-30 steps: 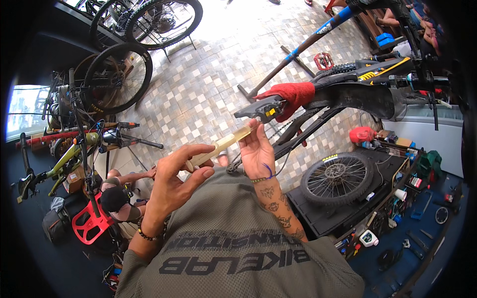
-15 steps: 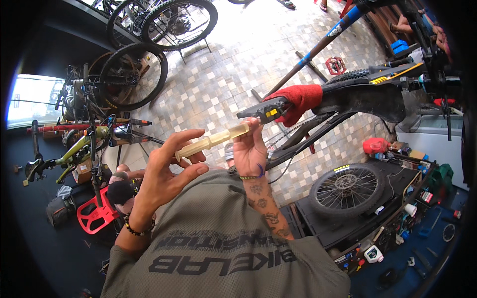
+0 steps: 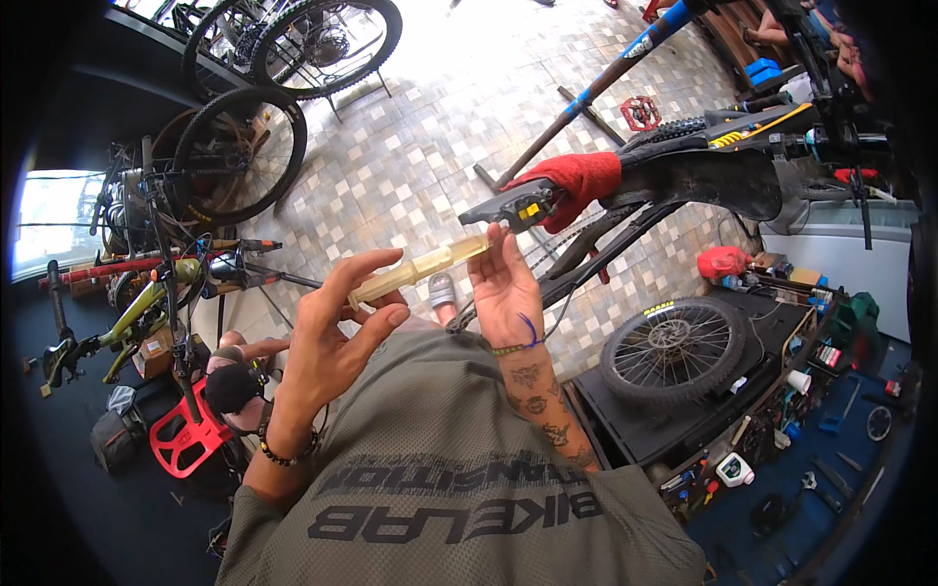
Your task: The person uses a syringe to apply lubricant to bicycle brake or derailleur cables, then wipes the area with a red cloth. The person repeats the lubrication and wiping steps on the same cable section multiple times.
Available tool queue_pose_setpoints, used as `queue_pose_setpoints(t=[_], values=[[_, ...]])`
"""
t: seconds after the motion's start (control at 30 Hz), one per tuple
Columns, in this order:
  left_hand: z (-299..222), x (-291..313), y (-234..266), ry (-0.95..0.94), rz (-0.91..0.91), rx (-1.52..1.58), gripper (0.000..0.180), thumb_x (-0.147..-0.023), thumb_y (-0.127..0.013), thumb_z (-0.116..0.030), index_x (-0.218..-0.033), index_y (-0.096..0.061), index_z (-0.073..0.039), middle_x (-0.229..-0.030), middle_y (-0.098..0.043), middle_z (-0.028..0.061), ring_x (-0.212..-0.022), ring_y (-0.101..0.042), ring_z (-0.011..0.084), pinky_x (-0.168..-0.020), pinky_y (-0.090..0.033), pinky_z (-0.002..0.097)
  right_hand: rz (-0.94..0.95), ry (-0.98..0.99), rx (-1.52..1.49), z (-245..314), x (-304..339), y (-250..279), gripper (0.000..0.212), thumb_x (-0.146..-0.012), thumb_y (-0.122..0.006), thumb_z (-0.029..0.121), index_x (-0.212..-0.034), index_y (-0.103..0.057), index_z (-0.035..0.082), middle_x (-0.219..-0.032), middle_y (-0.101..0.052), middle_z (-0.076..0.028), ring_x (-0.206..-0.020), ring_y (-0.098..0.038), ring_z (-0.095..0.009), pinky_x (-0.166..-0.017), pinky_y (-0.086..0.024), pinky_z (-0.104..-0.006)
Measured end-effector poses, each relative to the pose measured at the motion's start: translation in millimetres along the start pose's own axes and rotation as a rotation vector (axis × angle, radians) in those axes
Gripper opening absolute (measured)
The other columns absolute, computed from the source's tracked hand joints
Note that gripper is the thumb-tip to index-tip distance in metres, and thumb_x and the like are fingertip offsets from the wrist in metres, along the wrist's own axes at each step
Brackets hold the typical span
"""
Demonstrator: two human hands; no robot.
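A translucent yellowish syringe [image 3: 422,270] lies slanted between my two hands. My left hand [image 3: 327,327] is round its lower-left end, with index finger and thumb spread to either side and other fingers curled behind. My right hand [image 3: 505,283] pinches the syringe's upper-right end with its fingertips, palm turned up. Just above those fingertips sits a black bicycle brake part [image 3: 503,209] with a yellow insert. Beside it, a red cloth [image 3: 576,184] is wrapped round part of the bike. The joint between syringe and brake part is hidden by my fingers.
The bike's black frame [image 3: 703,176] reaches to the right, by a blue stand tube [image 3: 625,63]. A wheel [image 3: 674,350] lies on a dark bench at right, near tools and a white bottle [image 3: 734,471]. Several bikes stand at left; someone in a black cap [image 3: 233,389] sits by a red chair [image 3: 184,430].
The view has shifted slightly, so most of the surroundings sit further left. My right hand has turned a little, its palm showing more. Both hands stay on the syringe.
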State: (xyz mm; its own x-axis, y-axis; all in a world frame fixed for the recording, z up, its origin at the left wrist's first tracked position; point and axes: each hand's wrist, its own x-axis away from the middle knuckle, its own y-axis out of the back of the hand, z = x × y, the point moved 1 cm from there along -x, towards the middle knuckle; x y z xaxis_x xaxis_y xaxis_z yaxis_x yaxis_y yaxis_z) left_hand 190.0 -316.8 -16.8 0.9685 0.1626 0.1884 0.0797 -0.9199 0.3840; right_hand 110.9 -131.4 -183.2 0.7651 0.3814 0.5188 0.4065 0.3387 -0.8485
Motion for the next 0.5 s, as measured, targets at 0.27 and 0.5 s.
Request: queue_pose_setpoints(t=[0.27,0.5], values=[[3.0,-1.5,-0.8,-0.021,-0.031,-0.003,0.052,-0.095,-0.078,-0.006,-0.145,-0.061,-0.006,-0.102,-0.074,0.0092,-0.093,-0.073,0.0144,-0.074,-0.058,0.0270,0.030,0.001,-0.003,0.3,-0.3,2.3,0.025,-0.108,-0.066,0.021,-0.127,-0.068,0.007,-0.125,-0.075,-0.004,-0.123,-0.067,-0.016,-0.114,-0.051,-0.0362],[-0.1,-4.5,-2.7,0.005,-0.052,0.019,0.052,-0.095,-0.079,-0.006,-0.144,-0.062,-0.005,-0.103,-0.074,0.0095,-0.094,-0.074,0.0147,-0.074,-0.058,0.0274,0.205,0.047,-0.116,-10.8,-12.1,7.4,0.022,-0.108,-0.065,0.018,-0.124,-0.070,0.004,-0.124,-0.073,-0.007,-0.123,-0.066,-0.019,-0.113,-0.053,-0.0357]])
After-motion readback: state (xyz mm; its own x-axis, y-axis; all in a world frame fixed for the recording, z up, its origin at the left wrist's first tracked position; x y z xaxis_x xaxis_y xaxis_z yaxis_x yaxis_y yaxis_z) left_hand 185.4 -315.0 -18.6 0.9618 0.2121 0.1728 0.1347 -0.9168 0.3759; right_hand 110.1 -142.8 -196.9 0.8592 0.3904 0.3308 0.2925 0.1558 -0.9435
